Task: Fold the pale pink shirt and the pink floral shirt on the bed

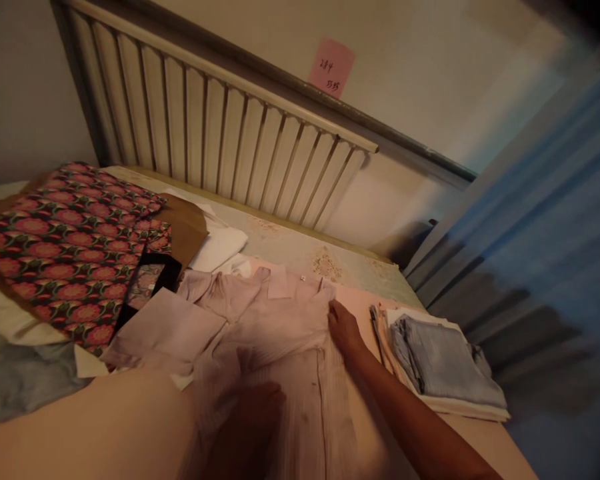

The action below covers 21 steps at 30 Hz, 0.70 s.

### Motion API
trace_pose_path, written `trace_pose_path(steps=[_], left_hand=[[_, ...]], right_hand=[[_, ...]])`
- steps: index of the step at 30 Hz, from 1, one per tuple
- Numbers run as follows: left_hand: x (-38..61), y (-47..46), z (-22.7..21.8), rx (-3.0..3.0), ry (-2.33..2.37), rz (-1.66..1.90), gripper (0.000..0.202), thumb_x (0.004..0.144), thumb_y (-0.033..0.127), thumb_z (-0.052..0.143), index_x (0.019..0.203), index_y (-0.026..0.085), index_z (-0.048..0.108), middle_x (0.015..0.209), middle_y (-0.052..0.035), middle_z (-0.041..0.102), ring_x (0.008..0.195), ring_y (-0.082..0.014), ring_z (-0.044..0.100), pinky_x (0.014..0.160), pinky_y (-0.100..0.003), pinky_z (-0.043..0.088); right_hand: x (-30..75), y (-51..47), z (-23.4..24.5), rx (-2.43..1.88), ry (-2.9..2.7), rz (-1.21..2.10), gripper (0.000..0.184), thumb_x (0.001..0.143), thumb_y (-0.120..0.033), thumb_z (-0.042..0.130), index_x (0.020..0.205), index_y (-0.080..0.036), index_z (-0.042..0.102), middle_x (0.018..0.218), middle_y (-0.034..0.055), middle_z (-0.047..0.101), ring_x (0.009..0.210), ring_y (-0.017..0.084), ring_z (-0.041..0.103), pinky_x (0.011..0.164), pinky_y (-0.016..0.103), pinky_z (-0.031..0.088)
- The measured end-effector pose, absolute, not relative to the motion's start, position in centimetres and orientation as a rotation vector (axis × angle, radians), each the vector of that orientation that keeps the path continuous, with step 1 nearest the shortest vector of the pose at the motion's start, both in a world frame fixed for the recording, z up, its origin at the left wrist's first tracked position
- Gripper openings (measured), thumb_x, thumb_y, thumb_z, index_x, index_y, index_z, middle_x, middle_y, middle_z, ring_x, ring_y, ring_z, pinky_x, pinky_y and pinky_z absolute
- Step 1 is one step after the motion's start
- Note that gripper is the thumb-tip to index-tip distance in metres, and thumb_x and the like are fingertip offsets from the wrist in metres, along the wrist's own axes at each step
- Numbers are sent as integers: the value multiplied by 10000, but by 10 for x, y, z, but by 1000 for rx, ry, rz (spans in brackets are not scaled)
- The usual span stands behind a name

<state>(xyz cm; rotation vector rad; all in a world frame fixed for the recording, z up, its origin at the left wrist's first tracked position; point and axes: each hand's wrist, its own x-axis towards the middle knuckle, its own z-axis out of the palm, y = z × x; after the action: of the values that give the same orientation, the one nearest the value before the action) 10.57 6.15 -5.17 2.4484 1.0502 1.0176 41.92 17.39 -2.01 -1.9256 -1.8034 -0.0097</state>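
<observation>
Currently a pink shirt (pixel 280 320) lies spread on the bed (pixel 290 247), collar toward the headboard (pixel 220 140). The right hand (pixel 344 328), fingers together, touches its shoulder; the left hand (pixel 253 427) is too blurred to tell.

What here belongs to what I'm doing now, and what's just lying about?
In hand: pink shirt, with left hand and right hand both on it.
Lying about: folded stack, floral cloth, white cloth, grey cloth, pink note on the wall.
</observation>
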Motion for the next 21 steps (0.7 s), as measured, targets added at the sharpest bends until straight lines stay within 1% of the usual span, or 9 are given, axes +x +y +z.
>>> trace_pose_path(steps=[2,5,7,10,13,14,16,18,21], left_hand=[[107,59,-49,2434,1051,1055,388,801,97,490,1135,238,627,1145,-75,704,1033,-214,665,884,-336,559],[108,54,-42,2406,1069,1130,364,819,97,465,1122,228,619,1116,-75,700,1012,-200,663,867,-325,560],[106,54,-37,2363,1140,1194,333,849,120,454,1122,227,612,1123,-78,683,1044,-202,643,901,-341,542],[94,66,-26,2219,1370,1300,282,895,195,429,1116,204,604,1136,-110,651,1100,-239,595,965,-407,497],[70,84,-15,2012,1689,1324,300,875,289,446,1098,149,589,1154,-166,606,1127,-297,547,979,-456,463],[60,89,-12,1918,1797,1293,331,862,328,459,1099,131,579,1155,-180,592,1136,-312,536,979,-459,455],[42,95,-4,1714,1946,1143,392,837,379,478,1115,115,558,1158,-188,578,1083,-307,567,942,-437,465],[29,97,2,1582,1947,904,422,836,423,476,1134,132,540,1118,-162,608,1002,-289,615,864,-405,483],[23,94,11,1506,1878,630,396,853,452,451,1130,181,534,1000,-109,670,919,-288,656,747,-367,464]], right_hand=[[406,159,-29,-1921,-1834,19,411,909,-244,423,1277,-135,570,1269,142,626,1160,223,578,1010,350,418],[389,146,-42,-1941,-1886,-10,446,933,-295,431,1326,-117,544,1409,153,524,1327,260,452,1123,425,303],[382,142,-47,-1982,-1931,-94,471,962,-318,393,1376,-120,500,1478,140,449,1389,271,370,1154,462,238],[379,141,-49,-2039,-1998,-207,492,995,-336,323,1411,-111,458,1504,133,413,1405,267,344,1155,459,236],[379,141,-49,-2063,-2034,-264,495,1004,-345,308,1414,-107,454,1503,131,415,1404,260,347,1151,442,247],[380,141,-49,-2067,-2039,-277,496,1006,-345,306,1414,-104,453,1503,132,414,1404,258,347,1150,439,249],[380,141,-49,-2072,-2038,-293,497,1008,-348,306,1414,-103,453,1503,133,414,1403,251,350,1149,431,250],[380,141,-49,-2076,-2028,-292,497,1008,-357,310,1414,-110,454,1502,132,417,1403,246,351,1145,426,254],[380,140,-50,-2075,-2020,-287,499,1006,-369,314,1412,-117,458,1500,132,420,1401,247,355,1139,430,259]])
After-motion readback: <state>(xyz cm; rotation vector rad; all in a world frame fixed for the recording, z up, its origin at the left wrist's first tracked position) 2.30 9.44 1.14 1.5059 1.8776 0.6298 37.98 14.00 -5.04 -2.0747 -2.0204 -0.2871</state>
